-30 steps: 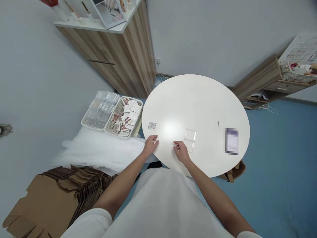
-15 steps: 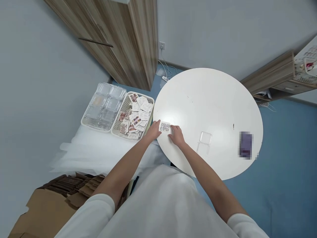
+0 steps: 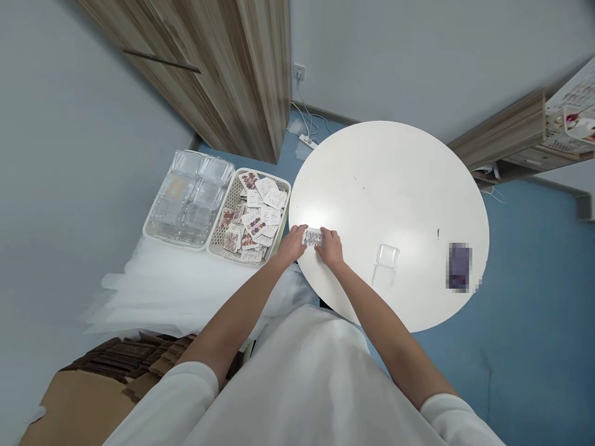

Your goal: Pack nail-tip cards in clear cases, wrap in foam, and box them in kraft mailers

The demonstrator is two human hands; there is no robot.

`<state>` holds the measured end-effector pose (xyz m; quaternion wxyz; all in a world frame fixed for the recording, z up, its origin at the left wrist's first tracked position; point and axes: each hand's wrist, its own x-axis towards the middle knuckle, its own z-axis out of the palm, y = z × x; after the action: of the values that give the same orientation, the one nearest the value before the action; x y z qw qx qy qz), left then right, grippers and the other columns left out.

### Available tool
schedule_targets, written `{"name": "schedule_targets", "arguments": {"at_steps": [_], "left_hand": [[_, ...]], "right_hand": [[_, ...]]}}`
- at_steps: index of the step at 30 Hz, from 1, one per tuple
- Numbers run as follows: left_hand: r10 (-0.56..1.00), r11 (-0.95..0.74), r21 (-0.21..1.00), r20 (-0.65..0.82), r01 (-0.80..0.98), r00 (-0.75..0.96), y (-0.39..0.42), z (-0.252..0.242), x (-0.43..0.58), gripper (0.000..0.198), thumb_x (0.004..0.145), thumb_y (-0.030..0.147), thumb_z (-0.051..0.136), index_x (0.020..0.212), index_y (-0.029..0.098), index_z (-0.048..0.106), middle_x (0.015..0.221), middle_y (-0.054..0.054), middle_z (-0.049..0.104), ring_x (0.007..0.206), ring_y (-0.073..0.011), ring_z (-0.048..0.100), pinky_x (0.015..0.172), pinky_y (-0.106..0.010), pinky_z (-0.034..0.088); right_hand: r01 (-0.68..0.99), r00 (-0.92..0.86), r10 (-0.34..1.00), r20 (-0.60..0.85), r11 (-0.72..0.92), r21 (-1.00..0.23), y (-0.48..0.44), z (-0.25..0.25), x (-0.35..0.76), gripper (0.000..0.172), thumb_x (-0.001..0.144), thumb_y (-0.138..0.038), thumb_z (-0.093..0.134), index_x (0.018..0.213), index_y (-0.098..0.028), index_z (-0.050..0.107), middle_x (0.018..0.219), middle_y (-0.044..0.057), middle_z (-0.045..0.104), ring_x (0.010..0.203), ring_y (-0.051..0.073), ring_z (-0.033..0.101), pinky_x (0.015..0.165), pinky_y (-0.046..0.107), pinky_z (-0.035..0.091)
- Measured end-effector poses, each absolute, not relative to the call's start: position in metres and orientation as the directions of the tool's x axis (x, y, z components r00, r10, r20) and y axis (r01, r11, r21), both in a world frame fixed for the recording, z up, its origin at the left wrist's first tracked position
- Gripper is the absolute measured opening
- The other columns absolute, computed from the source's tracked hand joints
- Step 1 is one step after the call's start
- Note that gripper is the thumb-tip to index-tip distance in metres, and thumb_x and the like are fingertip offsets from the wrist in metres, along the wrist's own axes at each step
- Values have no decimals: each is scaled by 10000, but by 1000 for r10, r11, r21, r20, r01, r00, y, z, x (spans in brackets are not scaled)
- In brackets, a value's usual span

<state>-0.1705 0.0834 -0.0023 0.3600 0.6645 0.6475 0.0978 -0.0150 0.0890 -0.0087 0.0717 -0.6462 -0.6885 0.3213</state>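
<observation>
A small white press-on nail card point(image 3: 312, 236) with two rows of nail shapes is between my hands, near the left edge of the round white table point(image 3: 395, 173). My left hand point(image 3: 292, 243) grips its left end, and my right hand point(image 3: 330, 247) has the right end between thumb and fingers. To the right of my hands, an open clear plastic case point(image 3: 386, 265) lies on the table with its two halves spread flat.
Left of the table, a white basket point(image 3: 214, 243) contains many printed cards. Beside it, another basket point(image 3: 153, 236) is stacked with clear plastic cases. A purple pixelated object point(image 3: 459, 266) lies at the table's right. Folded cardboard point(image 3: 88, 402) sits at lower left.
The card looks narrower in height and more tilted, with my fingers drawn in closer around its ends. The whole view has shifted slightly.
</observation>
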Motion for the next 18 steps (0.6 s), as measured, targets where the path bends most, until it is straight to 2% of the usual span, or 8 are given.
{"name": "schedule_targets", "arguments": {"at_steps": [6, 13, 18], "left_hand": [[942, 94, 666, -299, 740, 150, 74, -6, -170, 621, 699, 112, 544, 1276, 203, 333, 1070, -75, 496, 850, -186, 534, 689, -290, 434], [953, 39, 729, -233, 684, 194, 68, 0, -155, 643, 702, 136, 550, 1298, 188, 315, 1051, -75, 482, 872, -190, 524, 708, -299, 445], [948, -7, 762, -201, 648, 247, 57, 12, -129, 633, 711, 140, 549, 1298, 182, 313, 1020, -62, 484, 845, -173, 518, 743, -302, 447]], "right_hand": [[802, -187, 937, -295, -28, -596, 84, -9, -11, 587, 708, -135, 526, 1261, -216, 344, 1086, 79, 474, 963, 219, 483, 833, 374, 410], [702, -226, 933, -280, -43, -711, 70, -4, 13, 684, 710, -129, 498, 1337, -214, 237, 1074, 77, 437, 924, 188, 495, 840, 360, 438], [664, -229, 946, -230, -21, -748, 50, 4, 47, 666, 740, -151, 482, 1348, -228, 220, 1106, 79, 421, 916, 181, 491, 830, 366, 449]]}}
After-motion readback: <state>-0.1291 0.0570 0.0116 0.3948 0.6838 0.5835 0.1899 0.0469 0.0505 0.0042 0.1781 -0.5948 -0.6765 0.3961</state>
